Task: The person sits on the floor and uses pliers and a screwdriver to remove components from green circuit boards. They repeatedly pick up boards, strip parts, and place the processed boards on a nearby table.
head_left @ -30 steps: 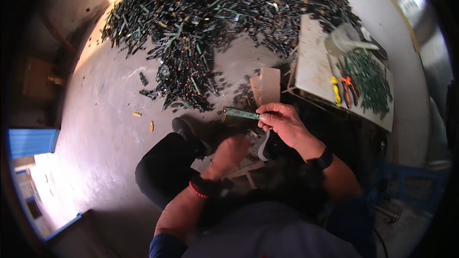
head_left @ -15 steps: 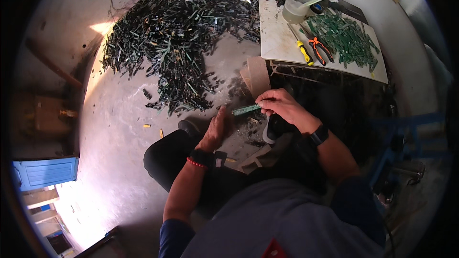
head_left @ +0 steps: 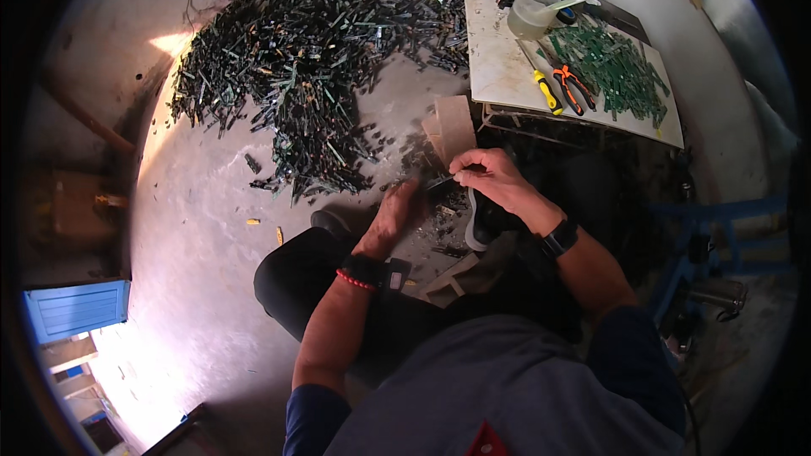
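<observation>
My right hand (head_left: 493,177) pinches one end of a narrow green circuit board strip (head_left: 439,181) between thumb and fingertips. The strip is now turned nearly edge-on, so it shows only as a thin dark line. At its other end is my left hand (head_left: 395,213), whose fingers are smeared by motion; whether they touch the strip I cannot tell. Both hands are above the floor, in front of my bent legs. Below them lie dark scraps (head_left: 448,224) and pieces of brown cardboard (head_left: 454,131).
A large heap of dark strips (head_left: 321,59) covers the far floor. At the right stands a low white-topped table (head_left: 498,76) with green strips (head_left: 621,67), a yellow-handled screwdriver (head_left: 547,93), orange-black pliers (head_left: 574,89) and a clear plastic cup (head_left: 530,13). A blue frame (head_left: 718,228) stands nearby.
The strip's flat green face has turned away, leaving its edge in view. My left hand has shifted slightly and its fingers have blurred. My right hand keeps its pinch.
</observation>
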The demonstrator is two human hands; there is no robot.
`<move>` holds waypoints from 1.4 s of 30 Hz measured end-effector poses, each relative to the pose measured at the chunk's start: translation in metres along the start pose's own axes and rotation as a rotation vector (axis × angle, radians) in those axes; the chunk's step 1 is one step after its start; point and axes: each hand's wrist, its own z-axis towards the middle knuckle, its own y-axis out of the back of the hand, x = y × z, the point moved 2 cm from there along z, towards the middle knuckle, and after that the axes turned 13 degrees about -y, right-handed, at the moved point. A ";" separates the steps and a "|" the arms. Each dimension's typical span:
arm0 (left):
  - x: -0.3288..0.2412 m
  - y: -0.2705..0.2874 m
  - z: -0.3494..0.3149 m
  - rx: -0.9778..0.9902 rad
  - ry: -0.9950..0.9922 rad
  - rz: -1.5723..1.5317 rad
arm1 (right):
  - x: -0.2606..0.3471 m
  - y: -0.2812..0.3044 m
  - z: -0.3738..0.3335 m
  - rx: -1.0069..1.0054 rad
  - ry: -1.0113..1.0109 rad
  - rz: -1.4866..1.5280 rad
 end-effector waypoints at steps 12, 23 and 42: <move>-0.007 -0.002 0.005 -0.021 -0.048 -0.068 | 0.006 -0.003 0.003 0.027 -0.015 0.286; -0.014 -0.008 0.003 -0.101 0.061 -0.251 | -0.003 0.003 0.004 0.027 -0.029 0.299; -0.012 -0.009 0.007 -0.107 0.119 -0.398 | -0.007 -0.004 0.010 -0.009 -0.039 0.256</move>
